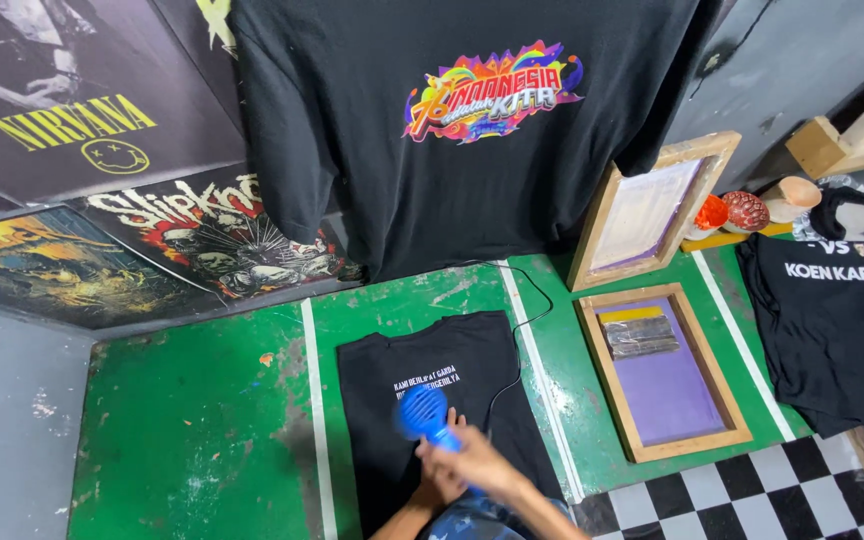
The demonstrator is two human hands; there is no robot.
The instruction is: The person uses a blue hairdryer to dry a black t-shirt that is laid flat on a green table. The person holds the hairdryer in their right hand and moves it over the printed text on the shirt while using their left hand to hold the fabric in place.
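- Where the black T-shirt (432,400) lay flat on the green table (192,420), a blue heat gun (424,414) was gripped by the right hand (477,462), its nozzle kept over the white print, apparently for drying.
- The left hand (439,487), largely hidden, could not be judged.
- A wooden screen frame (664,372) had been laid aside, well apart.
- Another black shirt (462,120) was hung behind.

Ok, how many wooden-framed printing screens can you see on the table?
2. One wooden-framed screen leans upright against the wall behind; the other screen lies flat on the green table, right of the black shirt. More may be hidden off-frame.
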